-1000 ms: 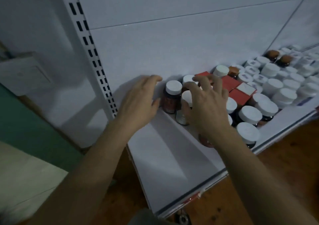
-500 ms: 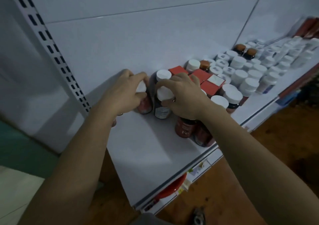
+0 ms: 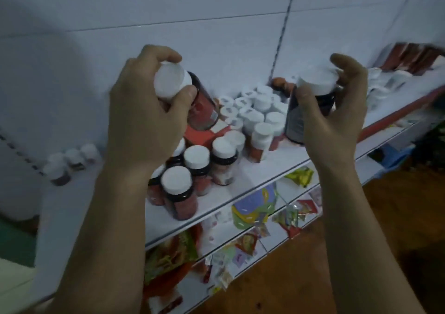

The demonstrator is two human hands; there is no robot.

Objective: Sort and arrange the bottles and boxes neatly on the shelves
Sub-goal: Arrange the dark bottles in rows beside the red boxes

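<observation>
The bottle [image 3: 204, 106] at 11 o'clock is glossy, its cap [image 3: 172, 82] matt plastic. The shelf [image 3: 216, 200] is smooth, the floor [image 3: 397, 205] at 4 o'clock wooden.

This looks like a shop: a white metal shelf [image 3: 262, 186] carries crowded rows of white-capped bottles [image 3: 255, 111] and red boxes [image 3: 199, 136], and the lower shelves [image 3: 271, 240] near the wooden floor [image 3: 397, 207] hold colourful snack packets [image 3: 255, 206].

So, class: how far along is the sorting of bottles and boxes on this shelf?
Early on. Done: a few small bottles grouped at the left end of the shelf. In hand: the left hand holds a tilted bottle, the right hand a second bottle. Left: the crowded bottles and red box in the middle.
</observation>
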